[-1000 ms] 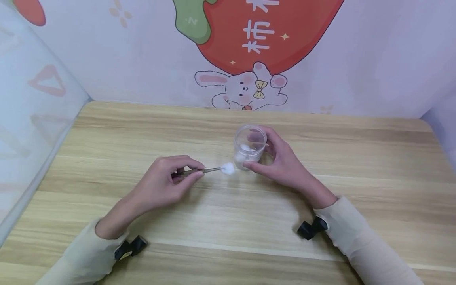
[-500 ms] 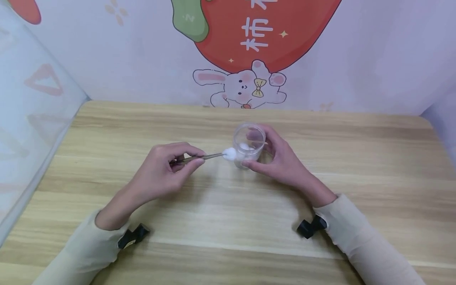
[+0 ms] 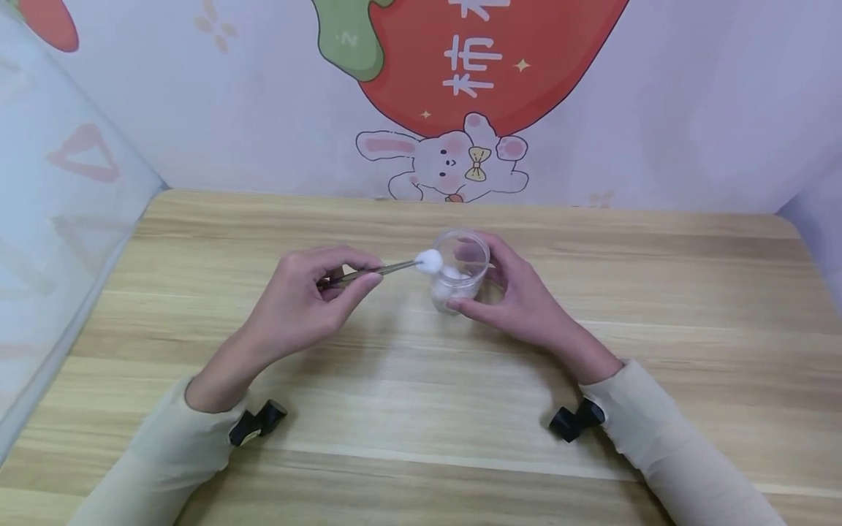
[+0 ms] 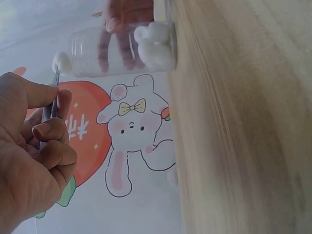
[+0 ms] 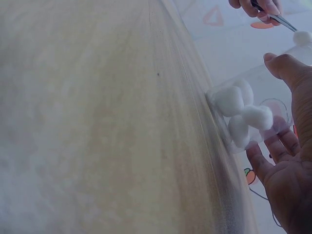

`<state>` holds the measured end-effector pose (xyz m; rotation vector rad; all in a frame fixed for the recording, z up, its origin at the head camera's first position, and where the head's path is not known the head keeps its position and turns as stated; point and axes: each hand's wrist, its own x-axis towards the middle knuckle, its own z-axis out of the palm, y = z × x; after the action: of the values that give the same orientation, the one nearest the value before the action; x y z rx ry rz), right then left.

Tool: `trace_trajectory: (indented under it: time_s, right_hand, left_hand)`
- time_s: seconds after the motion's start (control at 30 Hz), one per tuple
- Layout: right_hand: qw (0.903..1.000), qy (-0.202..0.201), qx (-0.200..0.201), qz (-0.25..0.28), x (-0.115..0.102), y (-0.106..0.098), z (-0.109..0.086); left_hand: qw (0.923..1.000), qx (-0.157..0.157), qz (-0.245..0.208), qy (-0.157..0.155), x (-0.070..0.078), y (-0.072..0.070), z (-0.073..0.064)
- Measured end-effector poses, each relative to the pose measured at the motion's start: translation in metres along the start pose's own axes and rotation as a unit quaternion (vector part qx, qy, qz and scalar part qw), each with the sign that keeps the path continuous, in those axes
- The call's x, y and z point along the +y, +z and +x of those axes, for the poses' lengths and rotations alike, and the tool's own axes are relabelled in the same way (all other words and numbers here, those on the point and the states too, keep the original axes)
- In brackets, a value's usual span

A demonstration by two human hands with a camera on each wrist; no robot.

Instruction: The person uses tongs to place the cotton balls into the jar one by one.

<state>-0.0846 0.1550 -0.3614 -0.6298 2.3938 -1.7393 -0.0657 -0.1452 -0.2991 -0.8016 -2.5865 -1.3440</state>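
My left hand (image 3: 316, 296) pinches a pair of metal tweezers (image 3: 368, 275) between thumb and fingers. At their tips is a white cotton ball (image 3: 430, 261), raised to the left side of the rim of a clear plastic jar (image 3: 461, 288). In the left wrist view the cotton ball (image 4: 62, 63) sits just above the level of the jar's mouth. The jar stands upright on the table, and my right hand (image 3: 520, 292) holds it from the right with thumb and fingers spread around its wall. Several cotton balls (image 5: 239, 109) lie at the bottom of the jar.
The wood-grain table (image 3: 421, 409) stretches out around both hands. Behind it rises a pale backdrop with a printed rabbit (image 3: 454, 164) and a red fruit. A black wrist camera (image 3: 259, 422) is strapped at the left sleeve, another (image 3: 577, 421) at the right.
My left hand has raised the tweezers and cotton ball from low beside the jar up to its rim. My right hand and the jar have stayed in place.
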Motion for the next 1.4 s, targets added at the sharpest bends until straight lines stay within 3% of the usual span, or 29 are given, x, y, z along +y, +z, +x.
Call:
trace_trajectory:
  time_s: [0.4, 1.4]
  right_hand:
    - [1.0000, 0.004, -0.001, -0.008, -0.001, 0.000, 0.000]
    - [1.0000, -0.003, 0.002, -0.007, 0.001, 0.000, 0.001]
  left_hand:
    - [0.9997, 0.011, 0.018, -0.016, 0.001, 0.003, 0.009]
    - [0.9993, -0.003, 0.038, -0.006, 0.008, 0.006, 0.013]
